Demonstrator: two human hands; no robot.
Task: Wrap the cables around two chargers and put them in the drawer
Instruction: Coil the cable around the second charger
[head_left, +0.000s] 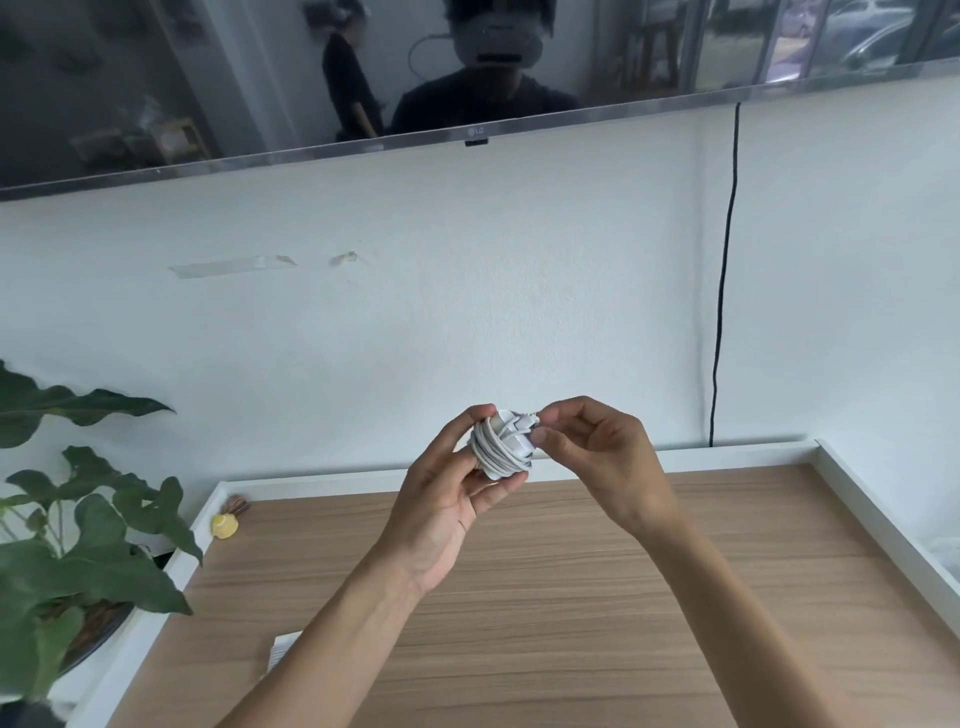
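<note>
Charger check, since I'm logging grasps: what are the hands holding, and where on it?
Left hand cups the cable-wrapped white charger from its left side and underneath; right hand pinches the cable end at its top right.

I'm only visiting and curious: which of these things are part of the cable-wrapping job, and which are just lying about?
Part of the job:
- white charger with its cable wound round it
- left hand and right hand holding it

Just lying about:
- potted plant
- yellow ball
- television
- black wall cable
</note>
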